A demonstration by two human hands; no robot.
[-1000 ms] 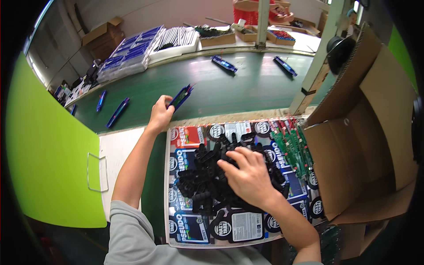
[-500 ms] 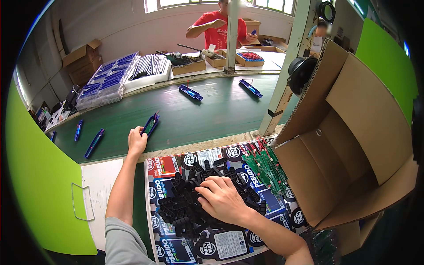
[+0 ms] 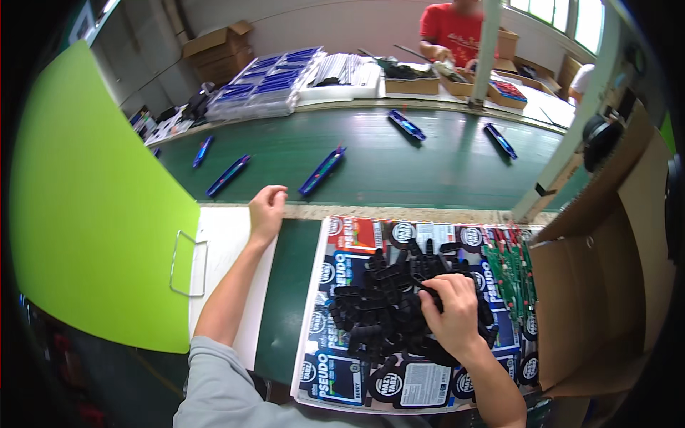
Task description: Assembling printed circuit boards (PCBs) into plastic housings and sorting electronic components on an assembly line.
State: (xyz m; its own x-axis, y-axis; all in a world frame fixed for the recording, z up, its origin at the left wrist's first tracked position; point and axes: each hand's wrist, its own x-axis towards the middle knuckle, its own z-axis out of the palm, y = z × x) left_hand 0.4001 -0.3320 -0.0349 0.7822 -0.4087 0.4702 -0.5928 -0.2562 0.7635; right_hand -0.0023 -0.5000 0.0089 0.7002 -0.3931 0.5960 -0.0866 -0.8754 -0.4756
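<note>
My left hand (image 3: 267,212) is at the near edge of the conveyor belt, its fingers curled closed with nothing visible in them. Beyond it a long blue plastic housing (image 3: 322,171) with a green strip inside lies on the belt, apart from the hand. My right hand (image 3: 457,310) is over a heap of small black plastic parts (image 3: 374,303), thumb and fingers pinched on one black plastic part (image 3: 427,284). The heap rests on a printed sheet (image 3: 349,374) with colourful label designs.
More blue housings (image 3: 407,125) lie spread along the green conveyor belt (image 3: 271,153). Green circuit boards (image 3: 510,274) with red wires sit right of the heap, beside an open cardboard box (image 3: 592,307). A lime-green panel (image 3: 107,214) stands left. Across the belt is a person in red (image 3: 457,32).
My left hand has let go of the blue housing and drawn back from it. My right hand now pinches a black part from the heap. The view has swung left.
</note>
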